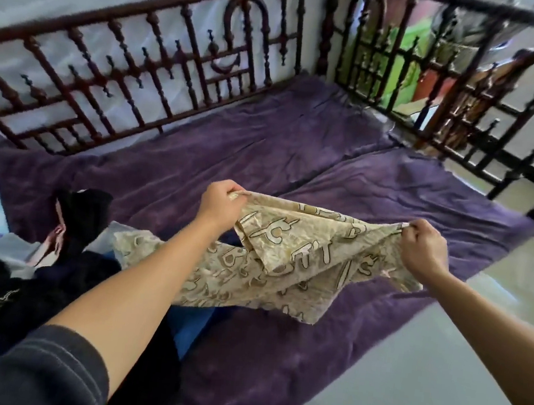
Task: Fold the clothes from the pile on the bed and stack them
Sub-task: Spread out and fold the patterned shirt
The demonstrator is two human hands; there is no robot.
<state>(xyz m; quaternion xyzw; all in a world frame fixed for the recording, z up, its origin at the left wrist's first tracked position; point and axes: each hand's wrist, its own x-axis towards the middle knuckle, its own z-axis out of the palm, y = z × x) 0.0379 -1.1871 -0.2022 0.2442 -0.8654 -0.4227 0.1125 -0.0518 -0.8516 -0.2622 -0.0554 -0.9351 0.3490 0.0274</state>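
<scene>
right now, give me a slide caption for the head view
Left hand and right hand hold a beige printed cloth up over the purple bed, beside the dark pile.

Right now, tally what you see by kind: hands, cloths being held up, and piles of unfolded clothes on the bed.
Hands: 2, left hand and right hand, both gripping the cloth
Beige patterned cloth: 1
Clothes pile: 1
Total: 4
</scene>
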